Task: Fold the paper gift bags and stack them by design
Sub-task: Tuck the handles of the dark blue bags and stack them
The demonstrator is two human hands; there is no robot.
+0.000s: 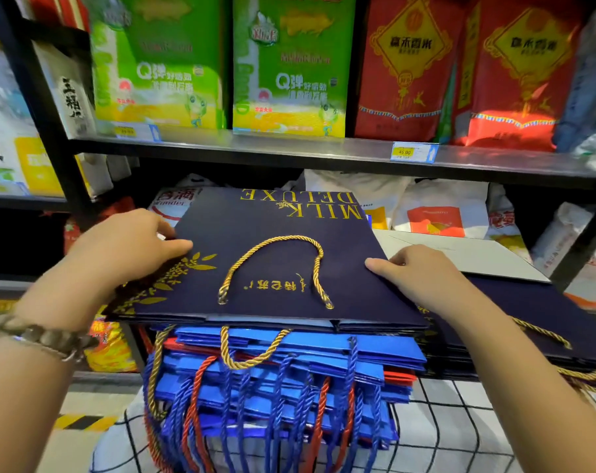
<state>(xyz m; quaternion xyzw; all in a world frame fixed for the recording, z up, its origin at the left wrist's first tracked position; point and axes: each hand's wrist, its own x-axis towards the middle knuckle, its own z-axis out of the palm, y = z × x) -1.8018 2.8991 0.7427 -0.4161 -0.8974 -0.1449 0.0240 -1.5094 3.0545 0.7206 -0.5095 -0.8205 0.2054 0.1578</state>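
Shop shelving (289,150) fills the far side, with blurred green packs (289,63) and red packs (409,63) on it. Navy gift bag (272,227) lies flat on a stack of blue and red bags (289,363), near centre, gold rope handle (276,264) on its face. Left hand (119,247) pinches its left edge, right hand (423,271) its right edge, thumbs on top; right fingers hidden underneath. More navy bags (528,319) at right, partly covered by the forearm.
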